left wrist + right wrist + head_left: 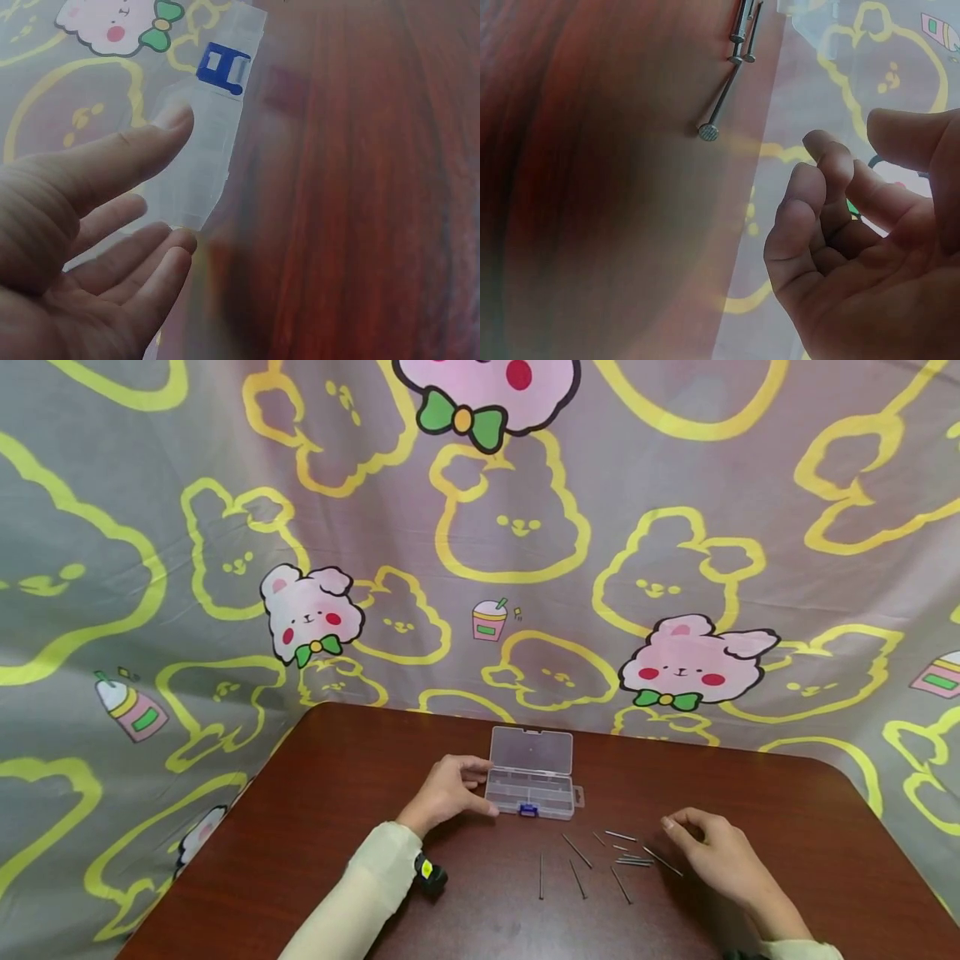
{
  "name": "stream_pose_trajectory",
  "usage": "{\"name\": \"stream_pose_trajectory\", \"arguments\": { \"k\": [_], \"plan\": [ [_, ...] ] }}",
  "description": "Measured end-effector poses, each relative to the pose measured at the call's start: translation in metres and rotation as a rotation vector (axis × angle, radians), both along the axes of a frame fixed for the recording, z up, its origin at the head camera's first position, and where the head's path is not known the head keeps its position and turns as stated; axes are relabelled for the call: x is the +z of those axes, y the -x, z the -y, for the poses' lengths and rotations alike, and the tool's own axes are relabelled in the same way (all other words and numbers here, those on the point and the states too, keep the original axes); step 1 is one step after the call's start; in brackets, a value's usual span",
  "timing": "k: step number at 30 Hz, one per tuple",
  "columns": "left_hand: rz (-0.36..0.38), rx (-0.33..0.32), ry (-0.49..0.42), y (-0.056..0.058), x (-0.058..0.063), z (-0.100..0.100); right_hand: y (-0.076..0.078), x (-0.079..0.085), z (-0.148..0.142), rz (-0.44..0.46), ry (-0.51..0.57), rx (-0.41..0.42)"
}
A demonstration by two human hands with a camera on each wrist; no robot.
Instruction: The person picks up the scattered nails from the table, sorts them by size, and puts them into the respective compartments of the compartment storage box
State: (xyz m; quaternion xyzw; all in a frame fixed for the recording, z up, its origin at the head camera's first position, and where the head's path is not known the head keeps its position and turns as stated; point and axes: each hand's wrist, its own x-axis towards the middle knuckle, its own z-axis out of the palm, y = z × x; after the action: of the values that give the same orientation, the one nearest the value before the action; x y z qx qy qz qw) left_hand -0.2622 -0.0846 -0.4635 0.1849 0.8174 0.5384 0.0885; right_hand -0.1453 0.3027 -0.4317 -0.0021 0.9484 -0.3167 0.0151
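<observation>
A clear plastic compartment box point(528, 792) stands on the table with its lid point(531, 750) raised and a blue latch point(528, 811) at the front. My left hand point(448, 792) holds its left end, thumb at the front corner and fingers towards the back. In the left wrist view, the thumb point(161, 131) overlaps the box's front wall. Several metal nails point(633, 862) of different lengths lie scattered in front of the box and to its right. My right hand point(716, 852) is just right of the nails, fingers loosely bent, with nothing in it.
The brown wooden table point(360, 752) has rounded far corners. A patterned cloth point(405, 527) with cartoon bears and rabbits hangs behind and beside it. A hanging tab point(578, 797) sticks out from the box's right side.
</observation>
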Motion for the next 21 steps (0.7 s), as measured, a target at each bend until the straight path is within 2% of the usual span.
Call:
{"name": "stream_pose_trajectory", "arguments": {
  "k": [7,13,21],
  "plan": [
    [-0.002,0.019,0.047,0.0004,0.0008,-0.0034,-0.0011,-0.0041,-0.0011,0.027,0.007,-0.003],
    [0.000,0.055,0.045,0.0033,-0.0021,-0.0055,-0.0040,-0.0081,-0.0007,0.036,0.024,0.008],
    [-0.006,0.068,0.041,0.0042,-0.0033,-0.0066,-0.0068,-0.0078,-0.0003,0.023,0.017,0.003]
  ]
}}
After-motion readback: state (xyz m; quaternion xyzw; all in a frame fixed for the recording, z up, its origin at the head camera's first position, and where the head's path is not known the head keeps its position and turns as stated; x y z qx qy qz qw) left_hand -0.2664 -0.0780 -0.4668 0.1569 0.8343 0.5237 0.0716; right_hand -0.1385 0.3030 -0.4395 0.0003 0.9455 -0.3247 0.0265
